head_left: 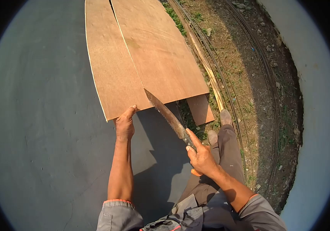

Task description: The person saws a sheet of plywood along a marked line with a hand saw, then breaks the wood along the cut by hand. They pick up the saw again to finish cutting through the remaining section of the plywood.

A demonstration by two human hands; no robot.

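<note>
A thin brown plywood sheet [157, 50] stretches away from me, with a long cut running down it from the far end. My left hand [125, 121] grips its near edge, thumb on top and the other fingers hidden beneath. In my right hand [201, 156] is a handsaw [168, 117], its toothed, rust-stained blade pointing up and left. The blade's tip meets the sheet where the cut line ends, close to the near edge. My right fingers wrap round the dark handle, part of which is covered.
A grey wall or slab surface [45, 115] fills the left side. Under the sheet's right corner pokes a small board piece [200, 109]. Long metal rods [263, 65] and a wooden pole [213, 82] lie along grassy soil, with a pale wall [311, 57] beyond. My shoes stand beside the rods.
</note>
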